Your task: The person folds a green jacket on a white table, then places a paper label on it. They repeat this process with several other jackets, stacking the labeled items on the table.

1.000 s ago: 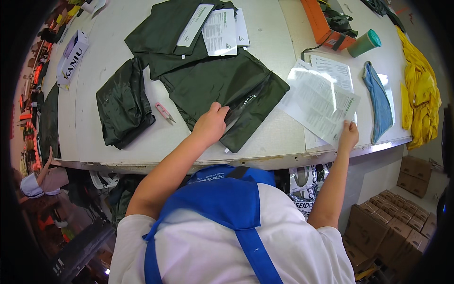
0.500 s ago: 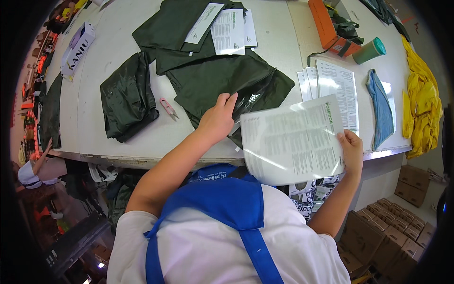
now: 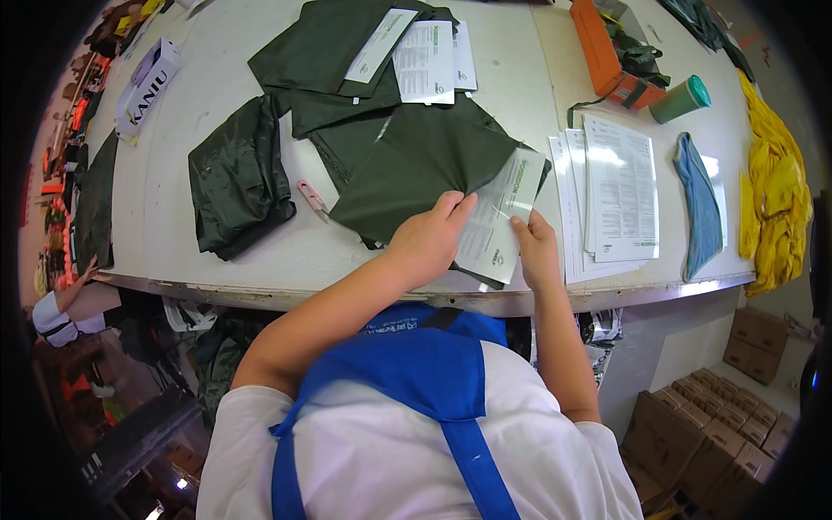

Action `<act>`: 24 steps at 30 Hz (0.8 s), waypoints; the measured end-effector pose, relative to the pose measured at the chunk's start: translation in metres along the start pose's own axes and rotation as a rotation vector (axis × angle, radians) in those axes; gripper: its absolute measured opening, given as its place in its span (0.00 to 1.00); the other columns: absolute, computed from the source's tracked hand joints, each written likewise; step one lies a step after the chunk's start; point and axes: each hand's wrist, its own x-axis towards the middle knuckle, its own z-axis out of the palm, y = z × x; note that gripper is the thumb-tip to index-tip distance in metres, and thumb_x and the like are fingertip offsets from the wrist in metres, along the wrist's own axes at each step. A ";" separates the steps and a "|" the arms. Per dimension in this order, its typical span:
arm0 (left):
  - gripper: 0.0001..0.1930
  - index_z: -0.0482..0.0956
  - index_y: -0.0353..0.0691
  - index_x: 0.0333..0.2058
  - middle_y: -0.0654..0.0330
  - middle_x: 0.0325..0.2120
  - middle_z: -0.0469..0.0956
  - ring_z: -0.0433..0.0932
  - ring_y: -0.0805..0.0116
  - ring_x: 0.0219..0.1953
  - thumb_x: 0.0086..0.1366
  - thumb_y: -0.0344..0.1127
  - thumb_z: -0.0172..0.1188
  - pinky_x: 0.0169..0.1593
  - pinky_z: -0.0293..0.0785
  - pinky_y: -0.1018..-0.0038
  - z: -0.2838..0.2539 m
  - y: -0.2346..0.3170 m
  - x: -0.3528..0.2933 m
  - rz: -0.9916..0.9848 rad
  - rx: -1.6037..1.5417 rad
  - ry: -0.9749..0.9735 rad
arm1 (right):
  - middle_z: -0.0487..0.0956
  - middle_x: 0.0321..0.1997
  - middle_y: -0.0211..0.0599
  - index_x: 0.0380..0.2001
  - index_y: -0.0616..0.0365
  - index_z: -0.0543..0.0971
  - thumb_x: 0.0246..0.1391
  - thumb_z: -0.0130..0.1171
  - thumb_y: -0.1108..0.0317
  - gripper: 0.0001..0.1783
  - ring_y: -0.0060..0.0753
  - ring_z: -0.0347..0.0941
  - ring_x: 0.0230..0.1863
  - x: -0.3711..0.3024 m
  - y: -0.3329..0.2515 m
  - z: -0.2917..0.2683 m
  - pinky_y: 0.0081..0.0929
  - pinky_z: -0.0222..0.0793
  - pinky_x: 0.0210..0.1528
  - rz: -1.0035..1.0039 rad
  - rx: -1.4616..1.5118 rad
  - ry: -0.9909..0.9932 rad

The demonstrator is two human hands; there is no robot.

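My left hand point(image 3: 431, 238) is closed on the edge of a dark green fabric piece point(image 3: 412, 165) at the table's front. My right hand point(image 3: 539, 251) grips a printed white sheet point(image 3: 503, 221) with the thumb on top. Only a strip of the sheet shows; the rest is hidden at the fabric's right side, and I cannot tell whether it lies inside or under it. Pink-handled thread snips point(image 3: 310, 196) lie left of the fabric. Behind it, more dark green pieces point(image 3: 325, 43) are stacked with printed sheets point(image 3: 425, 61) on them.
A dark green bundle point(image 3: 241, 178) lies at left, a white box point(image 3: 147, 87) beyond. To the right are stacked sheets point(image 3: 622, 191), an orange box point(image 3: 598, 52), a green cup point(image 3: 680, 100), blue cloth point(image 3: 698, 204) and yellow material point(image 3: 776, 191). Cartons point(image 3: 693, 442) stand below.
My right hand has moved left with the sheet, which now lies partly hidden at the fabric. The left hand has shifted slightly right and nearer me, drawing the fabric's upper layer across.
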 end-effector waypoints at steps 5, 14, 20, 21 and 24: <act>0.33 0.64 0.41 0.59 0.54 0.48 0.67 0.76 0.54 0.39 0.49 0.23 0.54 0.37 0.76 0.65 -0.072 -0.001 0.009 0.000 0.249 0.323 | 0.78 0.33 0.36 0.45 0.62 0.75 0.58 0.52 0.68 0.13 0.22 0.71 0.34 0.027 -0.048 0.045 0.23 0.67 0.39 -0.252 -0.179 -0.025; 0.30 0.73 0.38 0.52 0.64 0.42 0.69 0.60 0.83 0.21 0.47 0.16 0.50 0.25 0.58 0.85 -0.140 0.015 -0.010 -0.219 -0.307 0.173 | 0.78 0.34 0.33 0.43 0.66 0.75 0.55 0.53 0.67 0.15 0.22 0.70 0.34 0.039 -0.136 0.050 0.23 0.66 0.39 -0.042 -0.055 -0.381; 0.30 0.73 0.39 0.53 0.64 0.43 0.69 0.62 0.84 0.24 0.47 0.15 0.49 0.27 0.60 0.87 -0.146 0.023 -0.006 -0.122 -0.178 0.357 | 0.77 0.38 0.32 0.47 0.67 0.74 0.58 0.52 0.66 0.18 0.20 0.70 0.38 0.029 -0.130 0.035 0.20 0.66 0.41 -0.085 0.014 -0.370; 0.30 0.72 0.39 0.53 0.63 0.44 0.69 0.63 0.82 0.25 0.48 0.15 0.49 0.28 0.62 0.85 -0.147 0.012 0.003 -0.086 -0.061 0.450 | 0.77 0.40 0.33 0.49 0.66 0.73 0.59 0.52 0.65 0.19 0.20 0.70 0.39 0.036 -0.128 0.047 0.20 0.66 0.42 -0.106 0.036 -0.299; 0.29 0.71 0.39 0.54 0.59 0.46 0.69 0.69 0.74 0.29 0.50 0.17 0.50 0.34 0.68 0.80 -0.144 -0.026 0.035 -0.063 0.182 0.672 | 0.77 0.42 0.36 0.55 0.63 0.67 0.62 0.51 0.62 0.22 0.25 0.70 0.43 0.074 -0.109 0.045 0.23 0.66 0.48 -0.335 0.153 -0.077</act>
